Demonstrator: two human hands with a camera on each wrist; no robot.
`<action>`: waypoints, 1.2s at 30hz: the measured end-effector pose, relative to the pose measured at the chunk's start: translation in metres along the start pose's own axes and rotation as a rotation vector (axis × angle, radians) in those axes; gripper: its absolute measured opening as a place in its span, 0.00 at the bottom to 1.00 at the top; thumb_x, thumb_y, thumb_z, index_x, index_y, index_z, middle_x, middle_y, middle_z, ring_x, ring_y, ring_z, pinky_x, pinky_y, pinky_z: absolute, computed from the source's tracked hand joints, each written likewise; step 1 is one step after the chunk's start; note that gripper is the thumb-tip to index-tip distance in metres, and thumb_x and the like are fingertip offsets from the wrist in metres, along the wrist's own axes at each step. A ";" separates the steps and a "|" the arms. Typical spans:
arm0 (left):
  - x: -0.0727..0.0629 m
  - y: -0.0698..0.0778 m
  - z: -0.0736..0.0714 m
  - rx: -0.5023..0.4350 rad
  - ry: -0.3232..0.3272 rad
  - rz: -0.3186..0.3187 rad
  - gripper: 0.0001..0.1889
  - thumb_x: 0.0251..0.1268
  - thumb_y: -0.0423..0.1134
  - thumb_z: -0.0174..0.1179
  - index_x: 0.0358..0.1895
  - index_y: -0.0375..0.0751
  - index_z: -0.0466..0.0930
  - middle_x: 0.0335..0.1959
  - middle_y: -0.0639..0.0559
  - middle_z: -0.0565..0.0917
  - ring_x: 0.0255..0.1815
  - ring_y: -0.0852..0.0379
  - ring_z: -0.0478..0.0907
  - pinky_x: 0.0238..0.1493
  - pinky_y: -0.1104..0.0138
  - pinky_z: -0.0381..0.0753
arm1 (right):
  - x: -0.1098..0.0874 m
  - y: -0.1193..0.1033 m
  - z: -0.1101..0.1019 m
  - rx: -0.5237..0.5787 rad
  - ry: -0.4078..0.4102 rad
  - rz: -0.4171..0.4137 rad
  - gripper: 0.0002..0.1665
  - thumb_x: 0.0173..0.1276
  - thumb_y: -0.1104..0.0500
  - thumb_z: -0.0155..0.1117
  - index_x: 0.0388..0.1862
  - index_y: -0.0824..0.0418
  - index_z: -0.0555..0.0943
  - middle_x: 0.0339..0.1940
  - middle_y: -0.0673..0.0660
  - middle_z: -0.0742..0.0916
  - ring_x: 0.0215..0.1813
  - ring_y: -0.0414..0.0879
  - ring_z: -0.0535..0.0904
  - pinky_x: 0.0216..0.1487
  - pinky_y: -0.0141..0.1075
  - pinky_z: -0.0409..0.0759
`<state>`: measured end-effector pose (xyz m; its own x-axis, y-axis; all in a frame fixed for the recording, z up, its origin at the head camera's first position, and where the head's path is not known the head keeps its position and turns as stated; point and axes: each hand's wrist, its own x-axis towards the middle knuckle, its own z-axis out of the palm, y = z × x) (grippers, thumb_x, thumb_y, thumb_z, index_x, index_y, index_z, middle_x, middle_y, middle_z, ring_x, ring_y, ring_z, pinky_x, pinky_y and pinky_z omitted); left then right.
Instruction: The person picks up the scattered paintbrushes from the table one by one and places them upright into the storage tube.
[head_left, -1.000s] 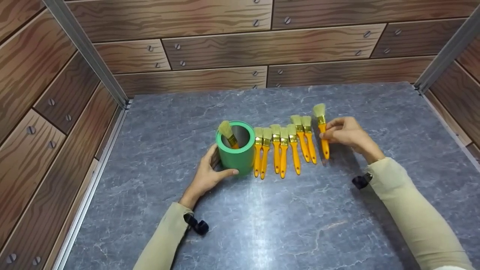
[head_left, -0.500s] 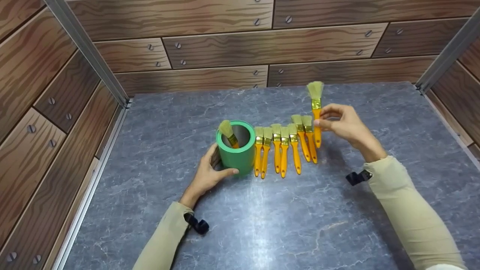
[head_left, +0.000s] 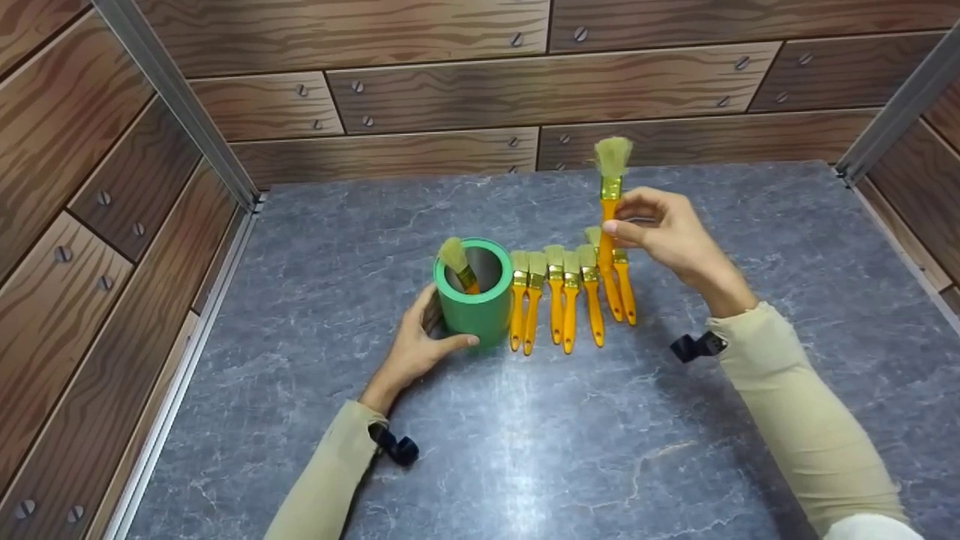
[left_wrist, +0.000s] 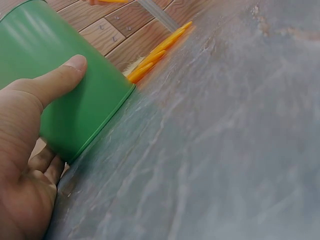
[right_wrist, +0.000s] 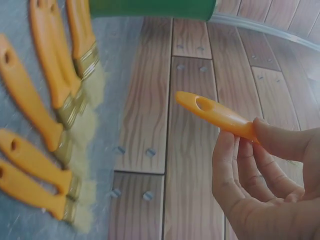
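My left hand [head_left: 415,346] grips the green can [head_left: 477,319] low on its side, thumb in front and fingers round the left. The can stands upright, and one paintbrush [head_left: 458,262] leans in it with its bristles above the rim. My right hand [head_left: 671,234] pinches the orange handle of another paintbrush [head_left: 608,195] between thumb and fingers, bristles up, raised above the table. In the right wrist view the handle's holed end [right_wrist: 205,105] points away from the fingers. Several paintbrushes [head_left: 570,319] lie in a row right of the can, bristles toward the back.
The grey marbled table [head_left: 585,450] has a wood-patterned wall [head_left: 435,97] behind it and similar panels on both sides. A metal post [head_left: 172,105] rises at the back left corner and another [head_left: 896,105] at the back right.
My right hand has lifted the paintbrush off the table and carried it up and left, over the row's right end. The left hand and the can stay in place.
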<state>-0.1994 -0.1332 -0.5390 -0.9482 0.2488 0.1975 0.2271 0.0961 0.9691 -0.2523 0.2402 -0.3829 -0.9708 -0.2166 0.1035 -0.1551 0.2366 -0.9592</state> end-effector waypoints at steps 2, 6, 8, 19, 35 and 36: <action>0.001 0.000 -0.001 -0.006 0.002 -0.002 0.54 0.56 0.39 0.84 0.85 0.53 0.60 0.81 0.53 0.71 0.83 0.52 0.66 0.84 0.56 0.67 | 0.001 -0.004 0.004 0.006 -0.006 -0.016 0.16 0.75 0.66 0.71 0.55 0.74 0.81 0.44 0.52 0.92 0.47 0.44 0.90 0.53 0.39 0.92; 0.000 0.001 -0.001 -0.011 0.008 -0.009 0.55 0.55 0.38 0.84 0.85 0.53 0.60 0.81 0.52 0.71 0.83 0.52 0.66 0.84 0.55 0.67 | 0.005 -0.012 0.014 0.022 -0.020 -0.031 0.15 0.76 0.65 0.70 0.55 0.74 0.81 0.45 0.54 0.92 0.48 0.45 0.90 0.54 0.41 0.92; 0.000 0.001 -0.001 -0.008 0.007 -0.009 0.55 0.55 0.38 0.84 0.85 0.53 0.60 0.81 0.53 0.71 0.83 0.52 0.66 0.84 0.56 0.67 | 0.006 -0.016 0.018 0.041 -0.030 -0.034 0.14 0.76 0.66 0.69 0.55 0.74 0.81 0.45 0.54 0.92 0.48 0.46 0.90 0.54 0.41 0.92; 0.002 0.001 -0.001 0.005 -0.003 0.005 0.55 0.56 0.39 0.84 0.85 0.54 0.59 0.80 0.53 0.71 0.83 0.51 0.67 0.83 0.55 0.68 | 0.012 -0.029 0.039 0.088 -0.055 -0.086 0.12 0.77 0.68 0.67 0.55 0.74 0.82 0.44 0.54 0.92 0.46 0.48 0.92 0.53 0.45 0.92; 0.001 -0.003 0.000 -0.014 -0.015 0.037 0.54 0.57 0.36 0.83 0.85 0.54 0.59 0.81 0.52 0.72 0.83 0.51 0.66 0.84 0.54 0.67 | 0.017 -0.045 0.075 0.098 -0.110 -0.135 0.11 0.77 0.68 0.68 0.55 0.71 0.84 0.48 0.64 0.92 0.48 0.52 0.92 0.55 0.49 0.92; 0.000 -0.002 0.000 -0.011 -0.013 0.035 0.54 0.57 0.37 0.83 0.85 0.54 0.60 0.80 0.52 0.72 0.83 0.51 0.67 0.84 0.54 0.67 | 0.018 -0.046 0.077 0.098 -0.111 -0.136 0.11 0.76 0.68 0.68 0.55 0.71 0.85 0.48 0.64 0.92 0.47 0.52 0.92 0.54 0.48 0.92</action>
<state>-0.2004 -0.1337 -0.5413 -0.9367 0.2645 0.2295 0.2577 0.0768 0.9632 -0.2481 0.1522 -0.3574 -0.9149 -0.3449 0.2097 -0.2600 0.1061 -0.9598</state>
